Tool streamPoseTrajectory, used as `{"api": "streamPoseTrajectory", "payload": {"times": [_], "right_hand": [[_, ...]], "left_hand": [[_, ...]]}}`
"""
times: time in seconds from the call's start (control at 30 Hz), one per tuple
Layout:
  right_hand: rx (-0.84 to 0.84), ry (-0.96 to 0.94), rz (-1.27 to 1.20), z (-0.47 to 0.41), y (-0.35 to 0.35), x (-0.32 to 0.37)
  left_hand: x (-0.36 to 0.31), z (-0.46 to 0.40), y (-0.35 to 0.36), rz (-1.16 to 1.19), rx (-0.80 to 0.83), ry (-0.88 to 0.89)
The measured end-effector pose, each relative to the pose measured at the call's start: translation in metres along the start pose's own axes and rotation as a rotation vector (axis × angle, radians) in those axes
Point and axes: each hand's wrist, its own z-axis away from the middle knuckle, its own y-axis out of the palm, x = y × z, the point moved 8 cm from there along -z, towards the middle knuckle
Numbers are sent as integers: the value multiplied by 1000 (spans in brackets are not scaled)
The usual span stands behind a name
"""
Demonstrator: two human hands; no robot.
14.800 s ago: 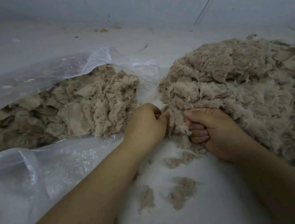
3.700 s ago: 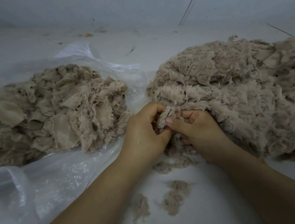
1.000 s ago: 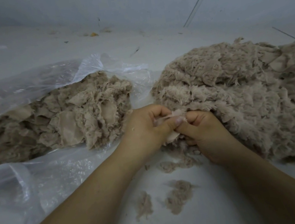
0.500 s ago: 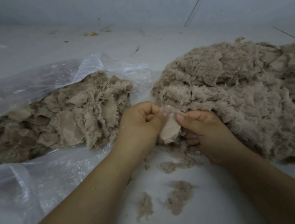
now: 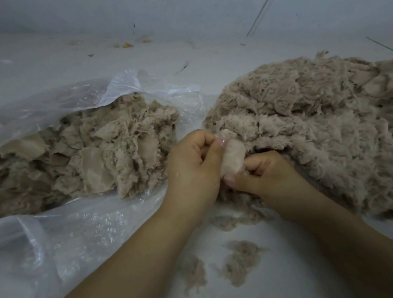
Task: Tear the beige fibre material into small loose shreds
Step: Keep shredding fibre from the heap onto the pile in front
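Hands met at pile (image 5: 317, 128) edge: I saw left hand (image 5: 193, 167) and right hand (image 5: 262, 174) both pinching pale scrap (image 5: 233, 157). Pile lay right; bag (image 5: 51, 251) of uncut pieces left; shreds (image 5: 239, 258) near wrists.

The shredded pile (image 5: 330, 131) and plastic bag (image 5: 37, 243) run past the frame edges.

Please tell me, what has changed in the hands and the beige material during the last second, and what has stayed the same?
The right hand moved down and toward the person, so the small beige piece now stretches upright between it and the left hand, which kept its grip higher up. Both hands still pinch that piece. The shredded pile, the plastic bag of coarser material and the loose tufts stayed where they were.
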Motion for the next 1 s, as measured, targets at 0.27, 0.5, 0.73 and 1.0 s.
{"api": "streamPoseTrajectory", "payload": {"times": [0.27, 0.5, 0.73, 1.0], "right_hand": [[-7, 101, -85, 0, -9, -8], [-67, 157, -59, -1, -14, -17], [-79, 201, -94, -2, -15, -21], [-80, 183, -124, -3, -14, -20]], "left_hand": [[3, -2, -17, -30, -153, 22], [-19, -12, -65, -367, -358, 135], [-19, -22, -83, -1435, -121, -26], [-49, -9, -52, -1287, -152, 258]]}}
